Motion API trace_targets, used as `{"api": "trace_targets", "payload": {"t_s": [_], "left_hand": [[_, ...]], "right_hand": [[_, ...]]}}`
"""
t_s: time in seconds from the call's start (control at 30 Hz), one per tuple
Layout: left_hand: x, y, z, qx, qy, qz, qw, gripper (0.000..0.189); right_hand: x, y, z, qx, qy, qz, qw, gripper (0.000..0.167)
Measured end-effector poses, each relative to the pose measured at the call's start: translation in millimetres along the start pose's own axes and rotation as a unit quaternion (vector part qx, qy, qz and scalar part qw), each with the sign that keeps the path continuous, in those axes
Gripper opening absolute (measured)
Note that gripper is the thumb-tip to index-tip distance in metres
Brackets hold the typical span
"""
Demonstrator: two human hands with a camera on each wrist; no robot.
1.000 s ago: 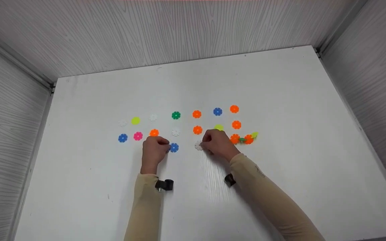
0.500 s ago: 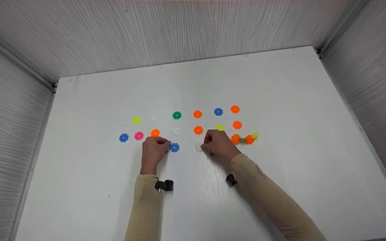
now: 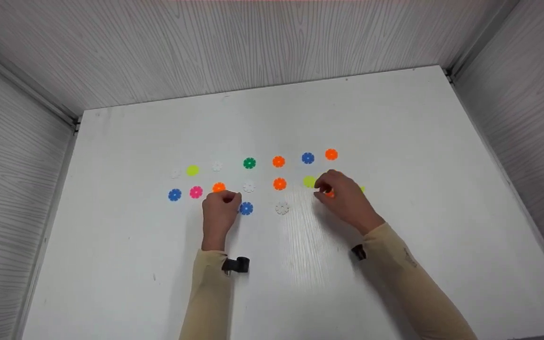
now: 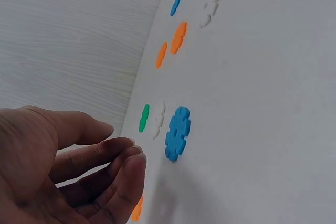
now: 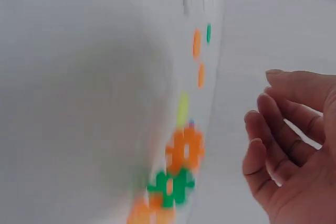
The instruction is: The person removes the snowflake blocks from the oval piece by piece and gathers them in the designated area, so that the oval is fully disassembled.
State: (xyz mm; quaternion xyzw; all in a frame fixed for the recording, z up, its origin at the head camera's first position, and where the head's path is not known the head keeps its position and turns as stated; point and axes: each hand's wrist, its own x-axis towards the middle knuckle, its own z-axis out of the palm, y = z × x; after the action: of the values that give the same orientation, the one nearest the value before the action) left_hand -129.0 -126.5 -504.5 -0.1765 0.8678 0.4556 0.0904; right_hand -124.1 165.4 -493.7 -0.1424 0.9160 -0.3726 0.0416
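Note:
In the head view my left hand (image 3: 217, 215) is just left of a blue notched plastic disc (image 3: 246, 208). The left wrist view shows its fingers loosely bent with nothing between them, apart from the blue disc (image 4: 178, 134). My right hand (image 3: 346, 202) hovers over the right end of the rows, also holding nothing, its fingers loosely bent and spread. Beneath it, mostly hidden in the head view, lies a chain of joined discs; the right wrist view shows its orange disc (image 5: 187, 150) and green disc (image 5: 174, 186). A white disc (image 3: 282, 208) lies between the hands.
Flat discs lie in rows farther back, among them a green disc (image 3: 249, 163), a pink disc (image 3: 196, 192) and a yellow disc (image 3: 309, 182). The white tabletop (image 3: 272, 293) is bounded by grey wood-grain walls (image 3: 262, 42) at the back and sides.
My right hand has left the white disc and moved right, up over the joined discs, which it now largely covers. The left hand has barely moved.

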Motion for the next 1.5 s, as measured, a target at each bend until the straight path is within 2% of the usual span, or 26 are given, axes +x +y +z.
{"api": "trace_targets", "payload": {"t_s": [0.13, 0.2, 0.27, 0.37, 0.47, 0.63, 0.77, 0.9, 1.0, 1.07, 1.2, 1.3, 1.5], "left_hand": [[-7.9, 5.2, 5.9, -0.034, 0.005, 0.044, 0.9984, 0.021], [-11.2, 7.3, 11.1, -0.058, -0.004, 0.063, 0.9963, 0.02], [-14.2, 9.9, 18.4, -0.082, -0.024, 0.068, 0.994, 0.02], [-19.9, 15.3, 32.6, -0.115, -0.065, 0.075, 0.9884, 0.02], [-27.0, 22.8, 49.2, -0.114, -0.099, 0.081, 0.9852, 0.021], [-38.0, 37.4, 74.8, -0.08, -0.14, 0.102, 0.9817, 0.023], [-43.9, 47.0, 91.4, -0.063, -0.16, 0.128, 0.9768, 0.026], [-46.7, 52.0, 103.4, -0.062, -0.166, 0.146, 0.9732, 0.028], [-47.3, 53.2, 110.0, -0.08, -0.174, 0.148, 0.9704, 0.027], [-47.4, 53.5, 113.2, -0.109, -0.184, 0.142, 0.9664, 0.025], [-47.5, 53.7, 116.4, -0.189, -0.207, 0.126, 0.9517, 0.019], [-47.6, 53.9, 116.6, -0.235, -0.209, 0.118, 0.942, 0.016], [-47.9, 52.5, 116.7, -0.269, -0.202, 0.098, 0.9365, 0.017]], "right_hand": [[-10.2, 23, -21, -0.061, 0.027, -0.035, 0.9972, 0.019], [-13.4, 32, -28, -0.086, 0.014, -0.036, 0.9956, 0.022], [-15.2, 39, -32, -0.109, -0.009, -0.031, 0.9936, 0.025], [-15.9, 43, -32, -0.132, -0.04, -0.021, 0.9902, 0.026], [-15.2, 46, -29, -0.154, -0.055, -0.02, 0.9862, 0.024], [-12.2, 46, -24, -0.183, -0.058, -0.033, 0.9809, 0.017], [-10.0, 46, -22, -0.2, -0.049, -0.061, 0.9767, 0.008], [-11.7, 43, -22, -0.201, -0.028, -0.095, 0.9746, 0.006], [-14.3, 37, -22, -0.194, -0.018, -0.115, 0.9741, 0.006], [-16.2, 33, -22, -0.189, -0.016, -0.125, 0.9739, 0.006], [-18.7, 24, -22, -0.184, -0.016, -0.143, 0.9724, 0.005], [-19.6, 21, -20, -0.176, -0.012, -0.158, 0.9716, 0.004], [-21.3, 22, -16, -0.165, -0.005, -0.173, 0.971, 0.007]]}}
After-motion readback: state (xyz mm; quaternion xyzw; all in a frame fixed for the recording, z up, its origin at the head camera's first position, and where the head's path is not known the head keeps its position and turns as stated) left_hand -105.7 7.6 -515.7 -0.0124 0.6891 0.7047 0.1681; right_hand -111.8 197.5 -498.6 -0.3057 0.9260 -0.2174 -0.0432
